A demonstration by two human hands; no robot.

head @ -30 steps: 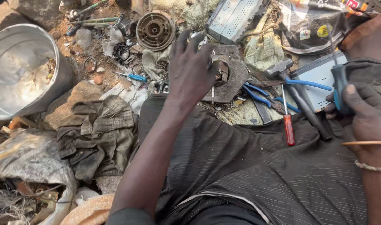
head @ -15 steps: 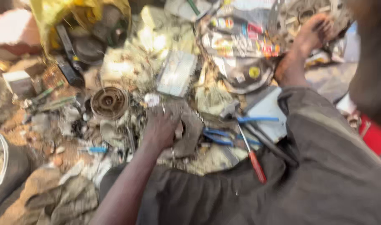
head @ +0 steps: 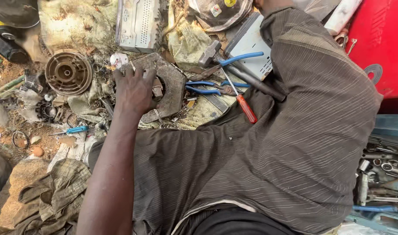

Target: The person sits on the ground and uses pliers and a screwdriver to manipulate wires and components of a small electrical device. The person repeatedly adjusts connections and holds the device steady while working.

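Observation:
My left hand (head: pixel 133 89) lies over the left half of a grey, many-sided metal plate (head: pixel 173 82) on the ground, fingers spread across its top edge and thumb at its central opening, gripping it. My right hand is out of view; only the sleeve-covered arm (head: pixel 303 65) reaches up past the frame's top. Just right of the plate lie blue-handled pliers (head: pixel 203 89), a red-handled screwdriver (head: pixel 247 109) and a hammer (head: pixel 210 52).
A round brown ribbed cover (head: pixel 68 72) sits left of the plate, a silver metal casing (head: pixel 138 21) above it. A small blue screwdriver (head: pixel 77 129) lies lower left. A red container (head: pixel 377 39) stands top right, a tray of wrenches (head: pixel 382 174) lower right, crumpled cloth (head: pixel 51 196) bottom left.
The view has swung rightward and closer. My left hand stays on the grey plate. My right hand, reaching to the far clutter half a second ago, has left the frame.

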